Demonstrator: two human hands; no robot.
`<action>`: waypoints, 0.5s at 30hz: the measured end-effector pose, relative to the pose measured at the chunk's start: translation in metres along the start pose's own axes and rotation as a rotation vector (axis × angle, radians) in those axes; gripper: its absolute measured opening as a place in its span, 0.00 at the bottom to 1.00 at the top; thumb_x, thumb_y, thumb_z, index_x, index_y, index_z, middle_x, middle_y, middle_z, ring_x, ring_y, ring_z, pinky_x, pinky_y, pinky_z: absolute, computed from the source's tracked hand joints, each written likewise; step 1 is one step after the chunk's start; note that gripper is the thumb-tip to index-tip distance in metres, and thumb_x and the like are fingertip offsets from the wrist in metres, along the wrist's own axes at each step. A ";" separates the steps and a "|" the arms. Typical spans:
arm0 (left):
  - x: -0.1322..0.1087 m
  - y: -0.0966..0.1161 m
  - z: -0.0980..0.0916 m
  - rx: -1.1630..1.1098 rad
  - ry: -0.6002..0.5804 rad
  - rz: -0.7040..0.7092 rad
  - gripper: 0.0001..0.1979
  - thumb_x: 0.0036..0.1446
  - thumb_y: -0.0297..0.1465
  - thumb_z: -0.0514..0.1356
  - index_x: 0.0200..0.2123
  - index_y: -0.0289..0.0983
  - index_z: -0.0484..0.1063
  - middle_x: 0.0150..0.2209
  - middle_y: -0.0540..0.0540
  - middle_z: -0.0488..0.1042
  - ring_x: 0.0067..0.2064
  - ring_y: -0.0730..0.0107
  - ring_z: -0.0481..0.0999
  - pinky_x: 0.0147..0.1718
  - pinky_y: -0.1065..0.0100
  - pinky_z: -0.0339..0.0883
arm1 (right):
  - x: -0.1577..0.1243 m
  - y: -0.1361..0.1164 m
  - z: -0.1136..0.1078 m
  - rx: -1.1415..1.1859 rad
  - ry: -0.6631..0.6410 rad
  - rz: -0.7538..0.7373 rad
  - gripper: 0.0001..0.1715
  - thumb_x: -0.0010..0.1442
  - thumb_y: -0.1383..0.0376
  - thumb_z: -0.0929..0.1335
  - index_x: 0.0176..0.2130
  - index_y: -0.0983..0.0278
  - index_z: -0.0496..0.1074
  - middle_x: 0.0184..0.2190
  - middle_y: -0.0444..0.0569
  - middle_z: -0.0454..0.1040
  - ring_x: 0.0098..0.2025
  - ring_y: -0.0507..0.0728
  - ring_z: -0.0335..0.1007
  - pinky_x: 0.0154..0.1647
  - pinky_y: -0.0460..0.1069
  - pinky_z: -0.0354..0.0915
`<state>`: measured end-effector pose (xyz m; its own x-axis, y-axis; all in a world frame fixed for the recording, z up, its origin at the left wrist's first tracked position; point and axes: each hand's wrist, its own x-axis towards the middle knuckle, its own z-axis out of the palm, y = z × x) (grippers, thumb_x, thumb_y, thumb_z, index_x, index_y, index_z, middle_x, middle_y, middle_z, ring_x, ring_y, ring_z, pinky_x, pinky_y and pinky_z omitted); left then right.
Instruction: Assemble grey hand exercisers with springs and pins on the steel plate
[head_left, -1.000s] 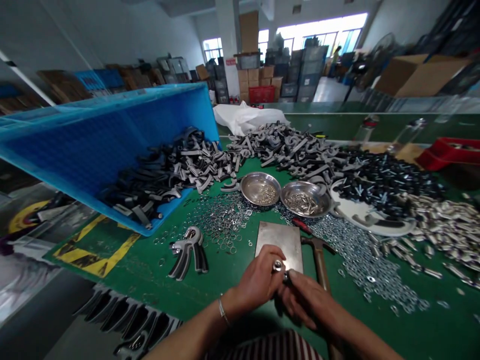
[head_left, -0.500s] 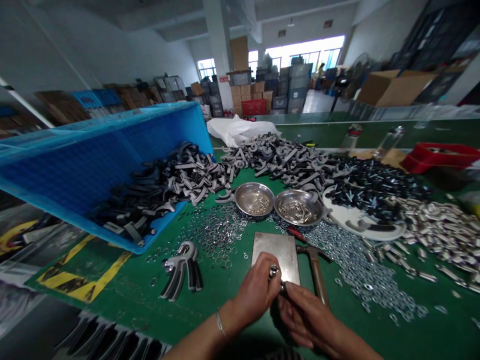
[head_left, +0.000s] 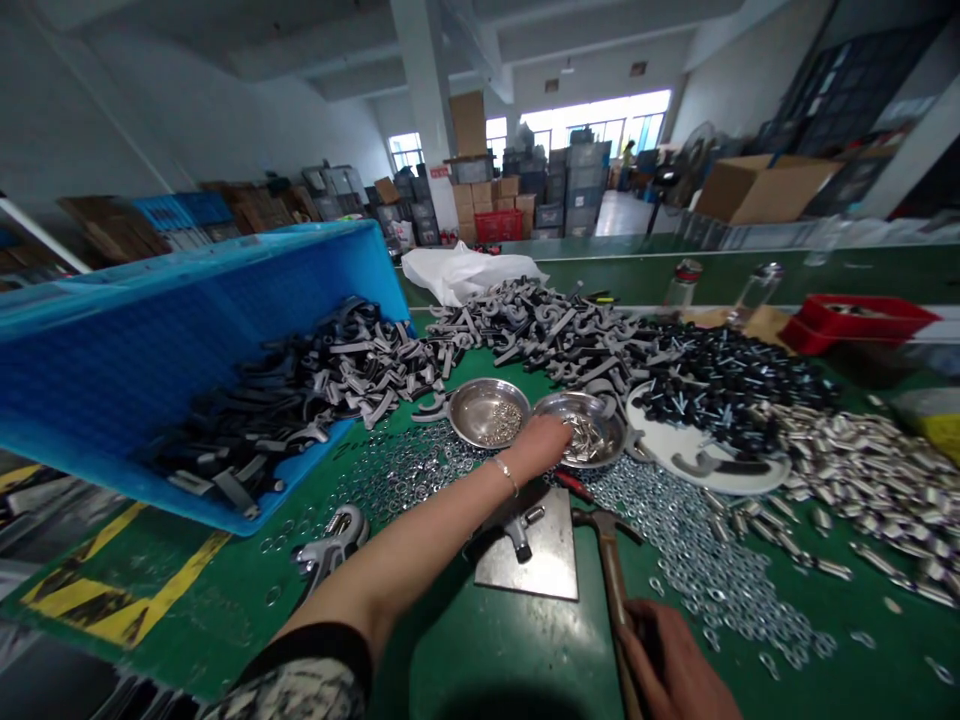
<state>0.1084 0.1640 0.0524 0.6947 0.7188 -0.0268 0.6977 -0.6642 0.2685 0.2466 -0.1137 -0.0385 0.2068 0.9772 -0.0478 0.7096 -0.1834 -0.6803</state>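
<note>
we find the left hand (head_left: 536, 445) curved over the right-hand steel bowl (head_left: 604, 412), its fingertips (head_left: 562, 428) down among the small silver pins (head_left: 583, 436); we cannot tell whether it grips one; the right hand (head_left: 670, 665) is closed round the wooden hammer handle (head_left: 615, 590); a part-built grey handle assembly (head_left: 517, 530) lies on the steel plate (head_left: 536, 572); one bolted grip (head_left: 330, 548) lies on the green table (head_left: 480, 650); against these few built pieces, we see loose grey-and-black handle parts (head_left: 540, 330), black bolts (head_left: 720, 390) and washers (head_left: 697, 570) lying in large heaps; more handle parts fill the tilted blue crate (head_left: 90, 380).
</note>
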 end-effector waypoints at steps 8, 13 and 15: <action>0.052 -0.006 0.027 -0.066 -0.097 -0.103 0.13 0.65 0.34 0.60 0.49 0.33 0.72 0.49 0.39 0.74 0.48 0.61 0.76 0.47 0.57 0.72 | 0.000 -0.006 0.012 -0.096 0.051 -0.045 0.21 0.64 0.55 0.63 0.54 0.59 0.64 0.46 0.54 0.76 0.43 0.63 0.79 0.41 0.56 0.73; 0.044 -0.013 0.024 -0.181 0.019 -0.138 0.06 0.59 0.21 0.59 0.38 0.31 0.75 0.40 0.36 0.78 0.45 0.57 0.77 0.45 0.61 0.70 | 0.016 -0.011 0.014 -0.003 0.052 0.020 0.25 0.61 0.54 0.64 0.55 0.61 0.65 0.48 0.55 0.74 0.43 0.65 0.78 0.43 0.59 0.72; 0.033 -0.014 0.018 -0.242 0.059 -0.133 0.07 0.59 0.23 0.59 0.41 0.32 0.74 0.40 0.40 0.78 0.43 0.62 0.78 0.42 0.65 0.70 | 0.022 -0.011 0.010 0.188 0.025 0.101 0.32 0.59 0.51 0.66 0.58 0.62 0.63 0.46 0.55 0.76 0.45 0.66 0.77 0.45 0.59 0.71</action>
<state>0.1251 0.1936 0.0302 0.5831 0.8121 -0.0227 0.7150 -0.4997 0.4890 0.2368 -0.0887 -0.0395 0.2890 0.9514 -0.1060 0.5466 -0.2550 -0.7976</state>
